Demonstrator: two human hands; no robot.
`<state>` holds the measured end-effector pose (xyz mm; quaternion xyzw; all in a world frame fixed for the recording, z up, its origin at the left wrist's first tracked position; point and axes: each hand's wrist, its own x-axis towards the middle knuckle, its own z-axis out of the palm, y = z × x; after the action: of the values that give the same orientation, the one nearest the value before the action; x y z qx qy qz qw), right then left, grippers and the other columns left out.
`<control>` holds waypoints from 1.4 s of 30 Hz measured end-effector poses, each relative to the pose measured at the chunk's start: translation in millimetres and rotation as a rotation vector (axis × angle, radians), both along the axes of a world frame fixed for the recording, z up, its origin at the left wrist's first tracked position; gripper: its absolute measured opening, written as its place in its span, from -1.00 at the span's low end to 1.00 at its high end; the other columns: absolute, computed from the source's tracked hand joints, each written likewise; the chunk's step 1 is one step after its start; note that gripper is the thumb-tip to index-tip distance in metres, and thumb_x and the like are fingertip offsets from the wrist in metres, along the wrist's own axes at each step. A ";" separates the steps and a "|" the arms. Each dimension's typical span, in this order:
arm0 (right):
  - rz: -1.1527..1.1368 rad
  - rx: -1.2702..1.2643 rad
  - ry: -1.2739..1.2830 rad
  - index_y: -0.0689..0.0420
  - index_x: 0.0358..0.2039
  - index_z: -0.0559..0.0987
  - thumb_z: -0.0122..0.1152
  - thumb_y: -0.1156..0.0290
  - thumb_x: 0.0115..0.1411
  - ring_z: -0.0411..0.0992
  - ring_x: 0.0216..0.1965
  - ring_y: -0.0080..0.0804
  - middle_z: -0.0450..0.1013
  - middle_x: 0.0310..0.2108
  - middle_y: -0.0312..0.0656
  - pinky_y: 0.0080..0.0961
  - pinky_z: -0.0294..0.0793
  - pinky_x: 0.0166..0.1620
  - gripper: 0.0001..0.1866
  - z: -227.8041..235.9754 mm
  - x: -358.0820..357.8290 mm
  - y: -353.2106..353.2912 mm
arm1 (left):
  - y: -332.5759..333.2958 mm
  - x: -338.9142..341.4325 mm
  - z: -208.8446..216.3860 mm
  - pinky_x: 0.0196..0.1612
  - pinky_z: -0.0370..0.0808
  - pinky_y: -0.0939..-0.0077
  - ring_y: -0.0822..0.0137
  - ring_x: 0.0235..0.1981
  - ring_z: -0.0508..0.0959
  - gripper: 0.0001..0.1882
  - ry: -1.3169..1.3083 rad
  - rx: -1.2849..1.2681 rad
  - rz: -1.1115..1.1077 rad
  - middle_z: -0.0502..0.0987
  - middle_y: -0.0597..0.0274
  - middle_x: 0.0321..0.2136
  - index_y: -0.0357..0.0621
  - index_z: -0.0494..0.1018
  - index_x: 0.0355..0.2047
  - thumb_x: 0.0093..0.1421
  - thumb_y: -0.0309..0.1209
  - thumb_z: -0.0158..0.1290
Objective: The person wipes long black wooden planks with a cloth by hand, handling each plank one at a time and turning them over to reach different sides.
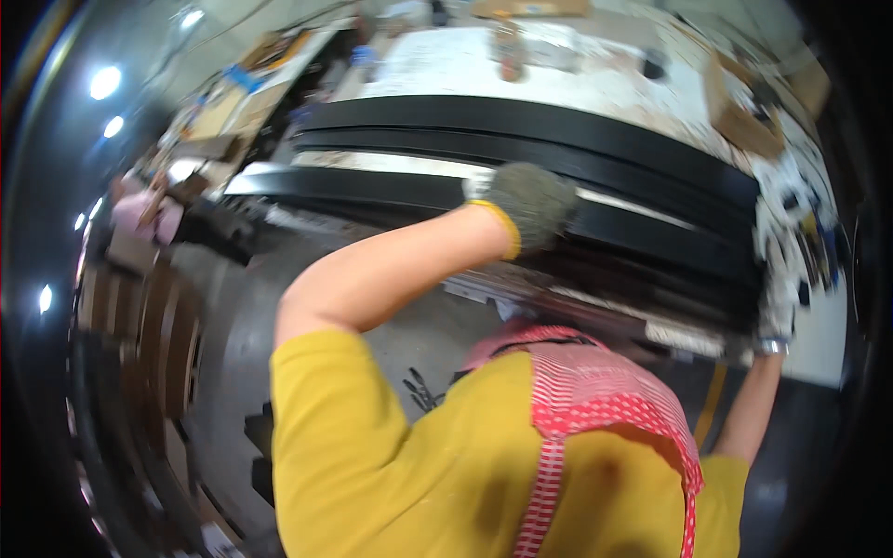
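My left hand [535, 206], in a dark grey-green glove with a yellow cuff, is closed over the long black panels. A small white patch [476, 189] shows beside the glove; what the fingers hold, if anything, is hidden. Beneath and beyond the hand lie the panels: a wide far panel [446, 112] and a near panel [372, 186], with a pale gap between them. My right arm reaches to the panels' right end. There, my right hand [779, 312], in a whitish glove, is blurred and its fingers cannot be made out.
A bottle [507, 48] stands on the white worktable [437, 60] behind the panels. An open cardboard box [744, 116] sits at the far right. Another person [153, 212] is at the left, near stacked brown boards [167, 335]. A cluttered bench [237, 107] runs along the left.
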<state>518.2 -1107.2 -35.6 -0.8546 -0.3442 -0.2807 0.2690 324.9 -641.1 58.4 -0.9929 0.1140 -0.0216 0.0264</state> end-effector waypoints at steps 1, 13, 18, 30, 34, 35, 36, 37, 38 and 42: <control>0.072 0.595 0.566 0.23 0.11 0.50 -0.02 0.48 0.36 0.27 0.24 -0.28 0.38 0.17 -0.12 -0.36 0.18 0.31 -0.66 25.5 -20.8 48.6 | 1.9 -4.3 11.1 -0.39 0.53 -0.01 -0.11 -0.41 0.62 -0.74 0.070 -0.026 -0.007 0.59 -0.05 -0.47 -0.05 0.51 -0.25 0.09 -0.23 0.13; -0.029 0.779 0.765 0.27 -0.09 0.60 0.31 0.23 0.21 0.42 -0.29 -0.62 0.51 -0.29 -0.31 -0.67 0.42 -0.17 -0.62 47.2 -40.6 82.7 | 12.8 -22.1 77.4 0.10 0.53 0.28 0.24 -0.14 0.64 -0.40 0.129 -0.789 0.237 0.58 -0.09 -0.05 -0.26 0.36 0.19 0.15 -0.41 0.24; 0.109 1.226 0.888 0.24 -0.06 0.58 0.26 0.34 0.27 0.47 -0.15 -0.51 0.54 -0.16 -0.24 -0.57 0.53 -0.19 -0.70 48.5 -46.5 73.1 | -47.8 9.9 23.2 0.03 0.50 0.07 -0.14 0.00 0.54 0.11 0.305 0.091 0.134 0.43 -0.11 0.13 -0.06 0.09 0.37 -0.12 -0.04 0.41; -0.367 1.130 0.653 0.29 0.01 0.54 0.26 0.33 0.23 0.44 -0.03 -0.46 0.53 -0.10 -0.15 -0.55 0.39 0.06 -0.60 45.6 -105.0 -103.8 | -51.7 15.7 15.6 -0.15 0.54 0.07 -0.11 -0.21 0.61 -0.28 0.270 0.231 0.045 0.60 -0.03 -0.19 -0.03 0.32 0.13 -0.03 -0.14 0.33; -0.463 0.826 0.633 0.28 0.04 0.54 0.28 0.39 0.19 0.47 -0.06 -0.48 0.54 -0.09 -0.16 -0.60 0.42 0.05 -0.58 45.3 -81.1 -142.4 | -56.8 12.5 16.8 -0.10 0.53 0.09 -0.12 -0.16 0.60 -0.23 0.328 0.263 0.128 0.58 -0.04 -0.11 -0.06 0.32 0.17 -0.04 -0.18 0.36; -0.440 0.791 0.679 0.27 0.05 0.54 0.27 0.39 0.20 0.47 -0.05 -0.48 0.53 -0.08 -0.15 -0.59 0.42 0.05 -0.59 44.9 -70.6 -149.0 | -58.3 13.1 17.0 -0.08 0.53 0.09 -0.11 -0.14 0.60 -0.21 0.322 0.273 0.131 0.57 -0.05 -0.09 -0.07 0.31 0.19 -0.05 -0.18 0.36; -0.415 0.752 0.726 0.26 0.05 0.53 0.27 0.39 0.21 0.47 -0.05 -0.48 0.53 -0.06 -0.14 -0.58 0.43 0.06 -0.59 45.2 -59.3 -154.9 | -59.2 11.3 18.2 -0.07 0.53 0.09 -0.11 -0.12 0.59 -0.19 0.318 0.281 0.138 0.56 -0.06 -0.07 -0.08 0.30 0.21 -0.05 -0.18 0.36; -0.262 0.806 0.696 0.20 0.05 0.55 0.26 0.40 0.21 0.47 -0.03 -0.47 0.52 -0.03 -0.15 -0.56 0.44 0.06 -0.61 43.4 -50.0 -156.3 | -57.9 11.1 16.8 -0.07 0.53 0.09 -0.11 -0.12 0.59 -0.19 0.315 0.282 0.136 0.56 -0.06 -0.07 -0.08 0.30 0.21 -0.05 -0.18 0.36; -0.261 0.808 0.694 0.20 0.05 0.55 0.26 0.40 0.21 0.47 -0.03 -0.47 0.52 -0.03 -0.15 -0.56 0.44 0.06 -0.61 43.5 -39.5 -160.5 | -54.5 12.8 13.9 -0.05 0.52 0.09 -0.11 -0.11 0.59 -0.18 0.333 0.304 0.154 0.56 -0.07 -0.05 -0.10 0.30 0.21 -0.06 -0.19 0.37; -0.186 0.569 0.740 0.13 0.05 0.57 0.31 0.41 0.17 0.44 0.03 -0.44 0.52 0.01 -0.22 -0.52 0.43 0.10 -0.60 35.7 0.7 -167.3 | -68.5 13.9 18.6 -0.02 0.51 0.11 -0.12 -0.08 0.58 -0.18 0.361 0.269 0.231 0.55 -0.10 -0.03 -0.14 0.33 0.19 -0.08 -0.23 0.38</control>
<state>518.9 -1274.5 0.1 -0.8168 -0.0569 -0.0632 0.5706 338.8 -709.6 77.0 -0.9746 0.0043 0.1747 0.1399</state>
